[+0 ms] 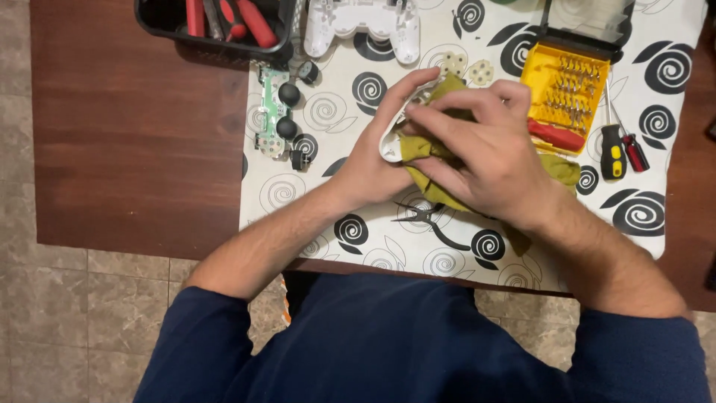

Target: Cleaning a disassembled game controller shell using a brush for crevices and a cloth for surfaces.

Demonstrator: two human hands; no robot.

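Note:
My left hand (373, 160) grips a white game-controller shell half (391, 146), of which only the edge shows. My right hand (492, 153) presses an olive-green cloth (426, 145) against that shell, fingers spread over it. The cloth trails out under my right wrist to the right. Both hands sit over the white mat with black swirls (335, 104), near the middle of the table.
The other white shell half (362, 22) lies at the top. A green circuit board with black thumbsticks (277, 119) lies left. A yellow screwdriver-bit case (563, 93), two small screwdrivers (623, 153), a black tool tray (216, 26), and black pliers (432, 220) surround my hands. Brown table (134, 134).

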